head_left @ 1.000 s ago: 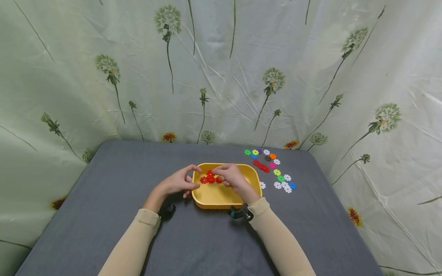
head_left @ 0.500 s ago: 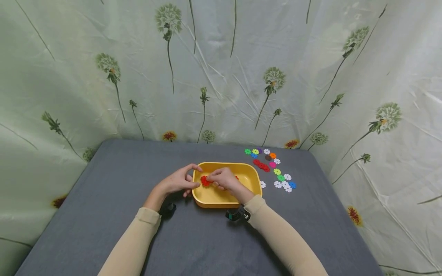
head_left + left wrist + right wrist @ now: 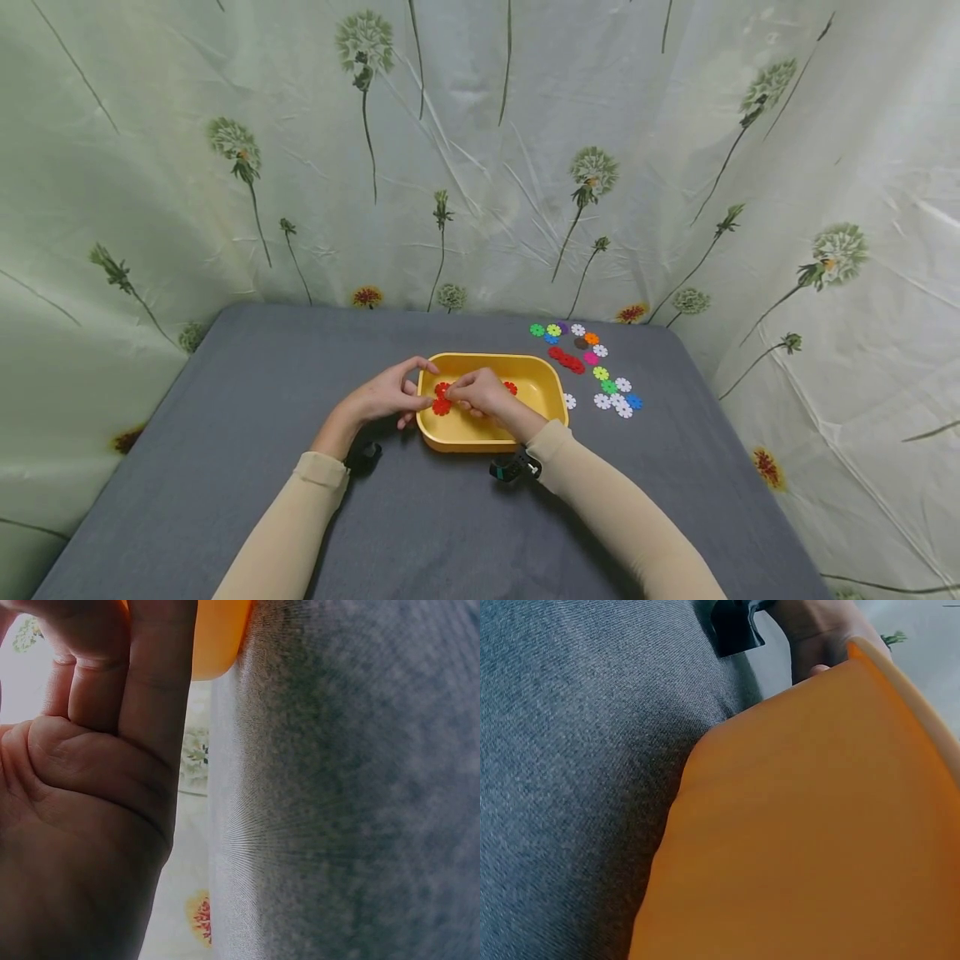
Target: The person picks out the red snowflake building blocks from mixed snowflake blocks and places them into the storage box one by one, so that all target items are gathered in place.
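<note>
A yellow tray stands on the grey cloth, with several red flower-shaped discs inside. At its left end my left hand holds the rim, thumb and index finger spread along it. The left wrist view shows the palm close up, with the tray's orange-looking corner past the fingers. Reaching in over the tray, my right hand pinches a red disc near the left end. Another red disc shows behind this hand. The right wrist view is filled mostly by the tray's outer wall.
Right of the tray lie loose flower discs: white ones, a blue one, green ones and a red row. A patterned curtain hangs behind the cloth-covered table.
My right hand has moved left and slightly down inside the tray, to the red discs near my left thumb. The red discs there have shifted. My left hand has stayed at the rim.
</note>
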A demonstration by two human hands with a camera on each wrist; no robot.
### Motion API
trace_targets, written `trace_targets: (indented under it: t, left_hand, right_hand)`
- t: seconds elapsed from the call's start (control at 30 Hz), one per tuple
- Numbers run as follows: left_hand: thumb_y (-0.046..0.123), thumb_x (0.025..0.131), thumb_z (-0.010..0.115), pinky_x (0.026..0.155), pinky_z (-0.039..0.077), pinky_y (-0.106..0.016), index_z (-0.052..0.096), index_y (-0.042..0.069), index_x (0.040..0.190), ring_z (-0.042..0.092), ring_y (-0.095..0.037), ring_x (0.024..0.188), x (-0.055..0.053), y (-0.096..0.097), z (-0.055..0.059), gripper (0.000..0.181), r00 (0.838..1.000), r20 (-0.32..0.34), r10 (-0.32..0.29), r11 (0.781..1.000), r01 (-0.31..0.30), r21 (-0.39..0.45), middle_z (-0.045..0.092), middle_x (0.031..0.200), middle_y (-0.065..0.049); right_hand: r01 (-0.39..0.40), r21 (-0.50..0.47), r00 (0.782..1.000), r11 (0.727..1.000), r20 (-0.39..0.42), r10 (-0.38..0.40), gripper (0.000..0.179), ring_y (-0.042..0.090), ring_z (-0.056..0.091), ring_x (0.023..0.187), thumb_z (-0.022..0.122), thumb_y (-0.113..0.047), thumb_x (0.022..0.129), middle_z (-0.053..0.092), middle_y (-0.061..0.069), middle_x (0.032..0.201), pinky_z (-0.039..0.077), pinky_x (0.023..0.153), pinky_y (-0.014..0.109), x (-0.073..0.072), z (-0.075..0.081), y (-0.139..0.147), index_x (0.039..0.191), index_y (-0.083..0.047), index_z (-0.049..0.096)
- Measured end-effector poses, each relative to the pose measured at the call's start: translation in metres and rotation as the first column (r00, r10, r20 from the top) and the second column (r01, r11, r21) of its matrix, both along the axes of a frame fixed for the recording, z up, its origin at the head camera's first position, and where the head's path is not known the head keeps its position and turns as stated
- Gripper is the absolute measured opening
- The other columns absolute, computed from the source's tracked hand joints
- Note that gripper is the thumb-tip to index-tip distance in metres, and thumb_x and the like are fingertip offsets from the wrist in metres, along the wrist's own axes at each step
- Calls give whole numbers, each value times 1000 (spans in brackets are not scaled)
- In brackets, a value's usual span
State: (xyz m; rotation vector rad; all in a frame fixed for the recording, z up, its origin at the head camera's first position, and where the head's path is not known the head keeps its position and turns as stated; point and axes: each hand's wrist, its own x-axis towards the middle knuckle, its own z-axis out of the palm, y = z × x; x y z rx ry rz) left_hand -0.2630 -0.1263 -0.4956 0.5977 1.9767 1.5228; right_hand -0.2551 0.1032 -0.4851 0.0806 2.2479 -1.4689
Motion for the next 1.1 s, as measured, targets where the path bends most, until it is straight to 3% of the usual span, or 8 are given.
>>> trace_targets:
  t: [0.17, 0.4, 0.63, 0.8, 0.93, 1.1]
  left_hand:
    - [13, 99, 70, 54, 54, -27, 36, 1, 147, 56, -12, 48, 0, 0, 1, 60, 1000, -2, 5, 1000, -5, -6, 61, 60, 2]
    - [14, 99, 69, 54, 56, -29, 37, 1, 147, 58, -13, 48, -1, -1, -1, 59, 1000, -16, -8, 1000, 8, 13, 61, 59, 1]
    - [15, 99, 70, 55, 57, -31, 40, 1, 147, 58, -14, 48, -1, -3, -2, 58, 999, -45, 0, 1000, 0, 13, 61, 59, 1]
    - [14, 99, 70, 55, 58, -31, 40, 2, 147, 58, -14, 48, -1, -5, -3, 58, 999, -50, 5, 1000, -4, 12, 60, 59, 0]
    - [14, 99, 71, 55, 58, -30, 41, 3, 146, 58, -14, 48, -1, -5, -4, 56, 999, -54, 7, 1000, -6, 3, 61, 60, 1]
    - [16, 99, 71, 55, 58, -31, 42, 4, 146, 57, -13, 48, 0, -4, -2, 57, 998, -58, 16, 1000, -16, -3, 60, 59, 1]
  right_hand:
    - [1, 2, 1000, 1000, 0, -1, 15, 6, 37, 45, 77, -15, 97, 51, -3, 59, 32, 43, 17, 1, 2, 0, 104, -1, 80]
    - [26, -110, 999, 994, -27, -29, 22, 5, 36, 45, 75, -18, 99, 49, -4, 58, 28, 43, 18, 4, 13, 8, 112, 0, 76]
    - [-1, -149, 979, 989, -202, -29, 38, 9, 35, 45, 72, -27, 102, 48, -3, 58, 30, 44, 22, 5, 42, 51, 133, -5, 70]
    - [92, -216, 951, 972, -270, -150, 45, 8, 36, 46, 71, -29, 104, 48, -5, 58, 31, 44, 22, -4, 47, 105, 143, -9, 63]
    - [198, -253, 923, 947, -276, -267, 49, 5, 36, 46, 69, -26, 104, 47, -7, 62, 30, 43, 19, -13, 37, 146, 149, -8, 58]
    - [326, -215, 890, 921, -258, -376, 51, 4, 38, 50, 69, -25, 104, 55, -1, 79, 33, 45, 16, -19, 21, 178, 151, -8, 56]
